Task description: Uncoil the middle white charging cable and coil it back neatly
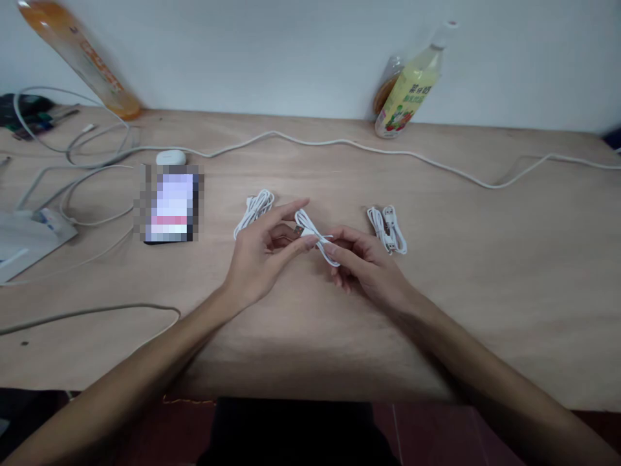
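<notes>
Over the middle of the table, a coiled white USB cable (310, 226) is held up between both hands. My left hand (262, 249) pinches it from the left between thumb and fingers, beside the metal USB plug; the index finger reaches out past the coil. From the right, my right hand (366, 262) grips the coil's lower end with thumb and fingertips. Just behind my left hand lies a second bundled white cable (257, 208), partly covered by that hand. A third bundled white cable (387, 230), its plugs showing, rests behind my right hand.
At the left lie a phone (169, 207) with a blurred screen, a white earbud case (171, 158) and a white power strip (33, 243) with looping cords. A long white cord (339, 142) crosses the back. An orange bottle (82, 58) and a yellow bottle (410, 90) stand by the wall.
</notes>
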Tool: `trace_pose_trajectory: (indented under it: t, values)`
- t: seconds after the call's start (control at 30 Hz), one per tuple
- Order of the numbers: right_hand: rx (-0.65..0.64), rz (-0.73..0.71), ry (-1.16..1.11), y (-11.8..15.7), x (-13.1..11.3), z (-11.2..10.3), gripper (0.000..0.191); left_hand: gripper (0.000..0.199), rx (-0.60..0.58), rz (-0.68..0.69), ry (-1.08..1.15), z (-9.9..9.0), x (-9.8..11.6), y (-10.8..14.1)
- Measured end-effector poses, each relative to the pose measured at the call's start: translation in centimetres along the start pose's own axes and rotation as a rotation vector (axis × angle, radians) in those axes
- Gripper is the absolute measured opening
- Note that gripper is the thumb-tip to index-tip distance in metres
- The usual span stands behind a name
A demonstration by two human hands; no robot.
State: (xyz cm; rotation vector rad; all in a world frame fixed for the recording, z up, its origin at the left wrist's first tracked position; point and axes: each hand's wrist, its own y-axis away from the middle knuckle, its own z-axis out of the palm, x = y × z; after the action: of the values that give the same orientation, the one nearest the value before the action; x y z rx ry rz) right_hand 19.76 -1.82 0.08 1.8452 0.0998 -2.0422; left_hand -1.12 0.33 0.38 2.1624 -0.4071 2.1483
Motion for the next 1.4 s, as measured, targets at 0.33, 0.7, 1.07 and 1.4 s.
trace_pose_trajectory:
  t: [0.33, 0.7, 1.07, 1.4]
  values:
    - [0.014, -0.107, 0.091, 0.4, -0.3, 0.6, 0.032, 0.047, 0.054, 0.067, -0.069, 0.1, -0.3, 0.1]
    - [0.034, -0.119, 0.104, 0.6, -0.6, 0.9, 0.032, 0.036, 0.065, -0.058, 0.037, 0.1, 0.9, -0.2]
    - [0.038, -0.082, -0.001, 0.3, -0.4, 0.5, 0.051, 0.045, -0.089, -0.144, 0.097, -0.4, 0.9, -0.9]
    - [-0.047, -0.043, -0.049, 0.4, -0.8, 0.4, 0.047, 0.048, -0.153, -0.157, 0.140, -0.8, 0.4, -0.9]
